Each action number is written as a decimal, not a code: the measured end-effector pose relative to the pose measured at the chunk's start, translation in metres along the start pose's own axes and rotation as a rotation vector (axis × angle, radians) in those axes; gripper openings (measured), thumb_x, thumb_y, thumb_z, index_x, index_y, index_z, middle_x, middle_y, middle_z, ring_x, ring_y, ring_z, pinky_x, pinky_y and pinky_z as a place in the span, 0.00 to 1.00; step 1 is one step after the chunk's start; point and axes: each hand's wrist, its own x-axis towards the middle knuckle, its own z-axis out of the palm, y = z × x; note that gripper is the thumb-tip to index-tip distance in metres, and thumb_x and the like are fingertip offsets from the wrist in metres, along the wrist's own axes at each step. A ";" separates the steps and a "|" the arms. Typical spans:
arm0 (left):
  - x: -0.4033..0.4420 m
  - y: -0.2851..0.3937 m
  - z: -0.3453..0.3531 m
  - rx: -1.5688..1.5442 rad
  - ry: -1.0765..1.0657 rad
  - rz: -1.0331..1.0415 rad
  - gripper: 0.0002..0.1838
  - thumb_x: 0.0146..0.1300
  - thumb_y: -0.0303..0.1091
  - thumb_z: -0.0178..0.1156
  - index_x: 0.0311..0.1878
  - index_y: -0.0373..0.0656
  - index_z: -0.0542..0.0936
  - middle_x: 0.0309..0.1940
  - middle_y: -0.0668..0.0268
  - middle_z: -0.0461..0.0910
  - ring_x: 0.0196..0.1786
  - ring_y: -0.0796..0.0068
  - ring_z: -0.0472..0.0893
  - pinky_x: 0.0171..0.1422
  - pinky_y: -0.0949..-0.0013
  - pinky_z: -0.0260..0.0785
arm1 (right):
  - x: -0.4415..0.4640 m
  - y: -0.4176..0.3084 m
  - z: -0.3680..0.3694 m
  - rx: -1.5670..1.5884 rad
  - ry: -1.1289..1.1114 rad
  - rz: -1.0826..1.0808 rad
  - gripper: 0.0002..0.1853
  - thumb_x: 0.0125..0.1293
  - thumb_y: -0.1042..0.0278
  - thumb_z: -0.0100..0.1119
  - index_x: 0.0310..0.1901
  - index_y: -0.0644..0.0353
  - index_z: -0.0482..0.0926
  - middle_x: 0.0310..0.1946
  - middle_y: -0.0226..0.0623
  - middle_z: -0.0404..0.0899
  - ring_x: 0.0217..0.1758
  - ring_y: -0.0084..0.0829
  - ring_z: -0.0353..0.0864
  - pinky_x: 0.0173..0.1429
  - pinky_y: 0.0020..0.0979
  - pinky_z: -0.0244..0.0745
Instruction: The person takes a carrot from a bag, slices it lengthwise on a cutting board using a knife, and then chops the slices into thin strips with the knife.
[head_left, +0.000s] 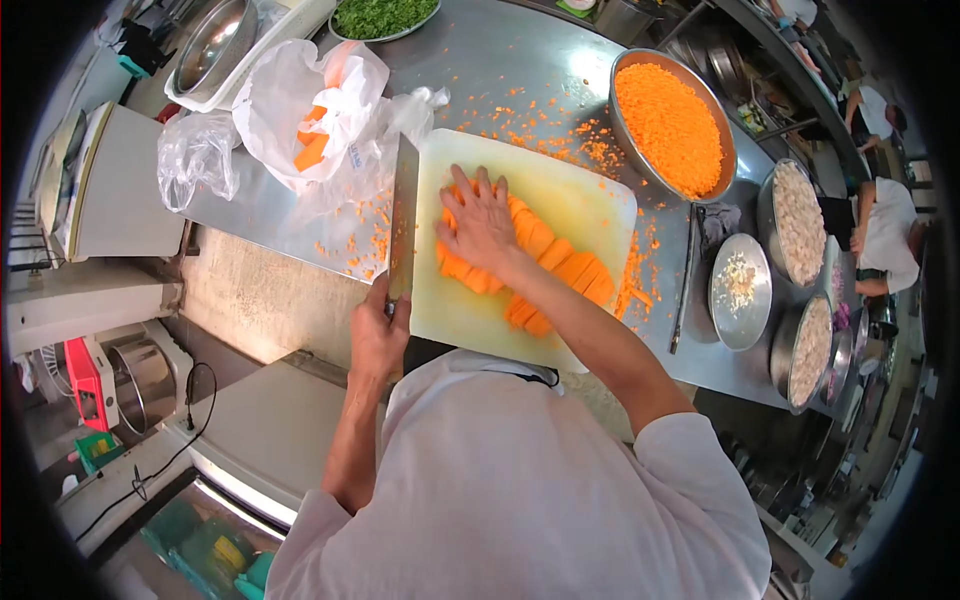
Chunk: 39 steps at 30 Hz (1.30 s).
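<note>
Our L hand (pixel 379 335) clamps wide steel knife (pixel 403 215) @ white rectangular board's (pixel 590 190) L edge. R hand (pixel 482 225), fingers apart, presses orange slices (pixel 575 283).

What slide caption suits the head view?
Left hand holding a knife at the edge of a cutting board, right hand resting on orange vegetable slices.

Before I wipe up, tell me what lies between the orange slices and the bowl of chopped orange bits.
Head view: from orange slices to bowl, a mostly bare cutting board, then metal table strewn with orange scraps.
</note>
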 end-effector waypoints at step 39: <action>0.038 0.045 0.031 0.375 -0.026 0.320 0.05 0.57 0.18 0.49 0.37 0.29 0.69 0.20 0.38 0.74 0.26 0.38 0.78 0.29 0.47 0.68 | 0.006 0.016 -0.011 0.104 0.137 -0.080 0.19 0.48 0.77 0.62 0.46 0.57 0.79 0.41 0.34 0.77 0.50 0.37 0.72 0.53 0.37 0.65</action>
